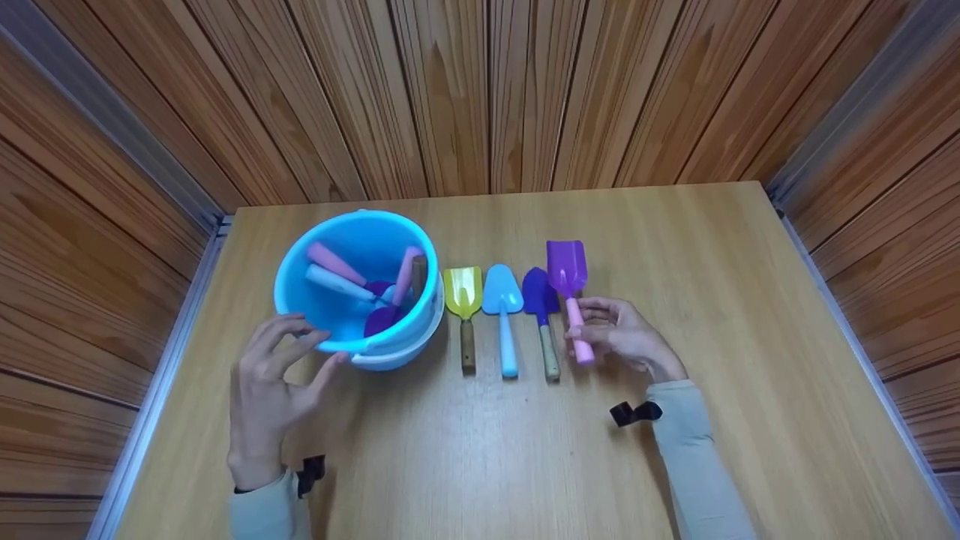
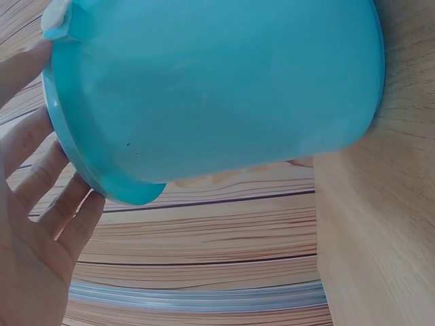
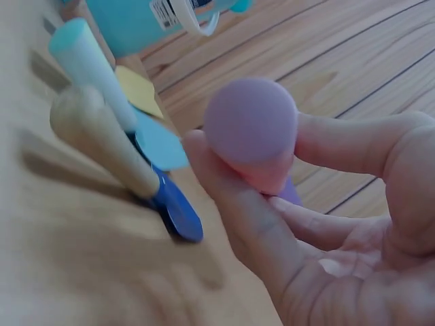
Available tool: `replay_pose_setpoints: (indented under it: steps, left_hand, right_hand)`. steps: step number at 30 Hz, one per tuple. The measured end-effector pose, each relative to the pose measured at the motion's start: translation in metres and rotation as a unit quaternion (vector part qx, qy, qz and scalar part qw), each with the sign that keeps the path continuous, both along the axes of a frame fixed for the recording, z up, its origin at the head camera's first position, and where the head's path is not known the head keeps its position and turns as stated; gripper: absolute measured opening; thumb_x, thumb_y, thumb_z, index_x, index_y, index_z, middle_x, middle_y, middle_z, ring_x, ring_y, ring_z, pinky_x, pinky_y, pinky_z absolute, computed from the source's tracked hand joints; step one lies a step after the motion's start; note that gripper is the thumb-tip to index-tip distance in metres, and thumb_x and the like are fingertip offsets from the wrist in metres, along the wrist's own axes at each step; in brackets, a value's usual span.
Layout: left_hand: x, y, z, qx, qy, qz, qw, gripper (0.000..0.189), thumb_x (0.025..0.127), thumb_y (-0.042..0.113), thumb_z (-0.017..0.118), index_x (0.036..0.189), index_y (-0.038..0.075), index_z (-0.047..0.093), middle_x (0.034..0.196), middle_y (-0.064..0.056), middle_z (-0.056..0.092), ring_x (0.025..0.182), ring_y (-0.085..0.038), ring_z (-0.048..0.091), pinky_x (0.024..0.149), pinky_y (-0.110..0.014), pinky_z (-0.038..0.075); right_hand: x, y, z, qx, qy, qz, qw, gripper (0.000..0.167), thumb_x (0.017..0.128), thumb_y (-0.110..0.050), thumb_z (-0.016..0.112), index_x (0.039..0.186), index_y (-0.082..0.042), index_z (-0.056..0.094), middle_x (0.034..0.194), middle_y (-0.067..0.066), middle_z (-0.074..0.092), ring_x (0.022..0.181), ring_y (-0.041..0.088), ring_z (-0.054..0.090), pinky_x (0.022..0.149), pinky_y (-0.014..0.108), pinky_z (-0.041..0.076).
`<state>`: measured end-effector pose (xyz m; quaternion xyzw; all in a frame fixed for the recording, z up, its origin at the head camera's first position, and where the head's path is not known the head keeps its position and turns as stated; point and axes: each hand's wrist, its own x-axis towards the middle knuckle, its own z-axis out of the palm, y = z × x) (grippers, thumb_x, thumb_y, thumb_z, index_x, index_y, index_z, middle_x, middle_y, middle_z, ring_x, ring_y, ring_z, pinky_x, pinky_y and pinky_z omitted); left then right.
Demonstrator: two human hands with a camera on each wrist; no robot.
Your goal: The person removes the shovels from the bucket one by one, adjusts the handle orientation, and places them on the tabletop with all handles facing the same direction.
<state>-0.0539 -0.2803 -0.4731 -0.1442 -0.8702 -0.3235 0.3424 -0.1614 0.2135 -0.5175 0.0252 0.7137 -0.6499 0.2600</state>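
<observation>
Where two hands (image 1: 274,386) (image 1: 628,335) touch one bucket (image 1: 364,241), one scoop (image 1: 568,268), three shovels (image 1: 463,292) (image 1: 502,291) (image 1: 538,291) between

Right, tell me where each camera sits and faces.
Head: on the person's head, looking forward and down at the blue bucket and purple-bladed shovel; left hand, right hand and sleeves show.
Left wrist: on that wrist, facing the bucket's outer wall; the left hand shows at the rim.
Right wrist: on that wrist, facing the end of the pink handle; the right hand shows gripping it.
Shared: head and right wrist both see bucket and shovel.
</observation>
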Motion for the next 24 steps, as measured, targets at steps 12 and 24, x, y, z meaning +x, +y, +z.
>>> replay_pose_setpoints:
  steps: [12,24]
  left_hand:
    - [0.001,0.002,0.003,0.006,-0.024,0.013,0.9996,0.039,0.075,0.022,0.098,0.111,0.015,0.086,0.118,-0.006,0.078,0.121,-0.027,0.069,0.107,-0.033,0.055]
    - [0.001,0.002,0.006,0.000,-0.035,0.022,0.9991,0.036,0.078,0.027,0.097,0.110,0.017,0.086,0.119,0.000,0.078,0.122,-0.019,0.068,0.097,-0.055,0.061]
  right_hand:
    - [-0.007,0.011,-0.012,-0.031,-0.023,-0.012,0.9992,0.069,0.098,-0.007,0.078,0.155,0.006,0.040,0.135,0.025,0.064,0.105,0.032,0.079,0.089,0.042,0.066]
    - [-0.006,0.011,-0.022,-0.019,-0.033,-0.003,0.9993,0.059,0.101,-0.011,0.075,0.151,0.002,0.047,0.127,0.023,0.072,0.107,0.028,0.078,0.088,0.039,0.066]
